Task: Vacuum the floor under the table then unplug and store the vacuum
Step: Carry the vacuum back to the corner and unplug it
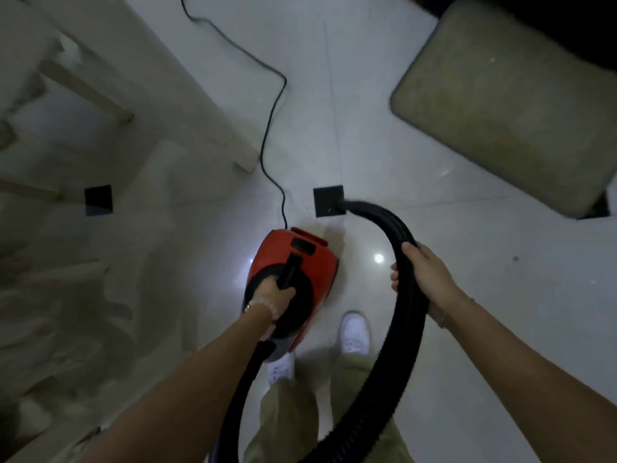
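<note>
One vacuum (300,259), left grip (273,292) covering handle (292,265) (hose (402,355) blurred)

no readable text, labels or brands, vacuum (293,262) body unmarked

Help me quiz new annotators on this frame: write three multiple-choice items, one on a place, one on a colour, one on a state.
1. Where does the beige cushion lie relative to the vacuum?
A on top of it; B up and to its right in view; C beneath it.
2. What colour is the vacuum's body?
A blue; B red; C green.
3. What is the right hand doing?
A hanging free; B pressing the floor; C gripping the black hose.

Answers:
1 B, the cushion sits at the upper right, apart from the vacuum.
2 B, the casing is red with black parts.
3 C, its fingers curl round the hose, while the left hand grips the vacuum's handle.
</note>
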`<state>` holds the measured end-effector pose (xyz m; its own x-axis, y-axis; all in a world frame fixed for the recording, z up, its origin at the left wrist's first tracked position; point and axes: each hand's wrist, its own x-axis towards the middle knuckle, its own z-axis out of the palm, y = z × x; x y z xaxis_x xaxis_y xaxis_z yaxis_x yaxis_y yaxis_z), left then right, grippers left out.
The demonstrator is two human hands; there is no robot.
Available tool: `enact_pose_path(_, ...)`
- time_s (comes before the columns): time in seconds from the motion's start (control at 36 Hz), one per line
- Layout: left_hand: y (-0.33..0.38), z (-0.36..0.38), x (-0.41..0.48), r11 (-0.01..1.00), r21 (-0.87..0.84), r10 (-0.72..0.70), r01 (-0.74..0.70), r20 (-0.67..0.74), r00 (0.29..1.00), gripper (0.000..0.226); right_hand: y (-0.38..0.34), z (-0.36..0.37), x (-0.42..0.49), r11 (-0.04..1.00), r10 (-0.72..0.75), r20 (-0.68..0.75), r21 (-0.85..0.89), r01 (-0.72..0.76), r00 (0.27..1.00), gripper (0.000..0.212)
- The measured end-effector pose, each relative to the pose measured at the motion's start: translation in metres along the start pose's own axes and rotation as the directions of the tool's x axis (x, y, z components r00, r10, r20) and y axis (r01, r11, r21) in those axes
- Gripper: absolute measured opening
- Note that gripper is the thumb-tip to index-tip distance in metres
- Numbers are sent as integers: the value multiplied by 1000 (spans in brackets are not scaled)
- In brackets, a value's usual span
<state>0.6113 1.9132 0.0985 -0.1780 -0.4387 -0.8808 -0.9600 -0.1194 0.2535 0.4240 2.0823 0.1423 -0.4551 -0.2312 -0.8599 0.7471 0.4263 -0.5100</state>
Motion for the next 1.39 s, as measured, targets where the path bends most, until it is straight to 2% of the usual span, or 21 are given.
enact_pose_path(0.11,50,-32,-78,981,-180,65,-67,-12,998,21,-89,-41,-56,997,11,60,71,-15,998,21)
enact_pose_path(0.22,108,-66,-155,926,-336,147,-172,-98,984,2,-165,-70,-120,988,1,120,153,-20,993,25)
enact_pose_path(0.36,168,-96,-234,828,-465,259,-312,-176,950,6,-251,-91,-188,969,-86,159,243,45,983,29)
enact_pose_path(0.44,203,-111,-265,774,-511,310,-375,-212,927,8,-303,-92,-216,967,-132,178,239,87,975,28)
enact_pose_path(0.53,241,-130,-281,728,-506,376,-463,-270,886,12,-355,-88,-235,974,-118,220,215,70,968,32)
enact_pose_path(0.67,304,-163,-282,651,-515,450,-558,-330,830,18,-432,-70,-238,975,-160,280,195,107,947,27)
enact_pose_path(0.78,357,-196,-259,615,-543,462,-571,-339,820,15,-488,-53,-217,982,-142,352,167,87,925,29)
enact_pose_path(0.94,439,-264,-224,601,-546,452,-584,-371,811,12,-581,-20,-182,983,-135,356,168,79,925,28)
enact_pose_path(1.06,483,-312,-213,598,-504,448,-623,-434,782,15,-641,8,-161,981,-80,383,195,5,920,31)
enact_pose_path(1.22,534,-383,-185,580,-492,370,-649,-551,748,18,-728,63,-113,987,-12,498,147,-71,867,31)
enact_pose_path(1.39,585,-454,-144,549,-488,247,-679,-681,689,17,-820,138,-57,999,16,587,29,-41,809,34)
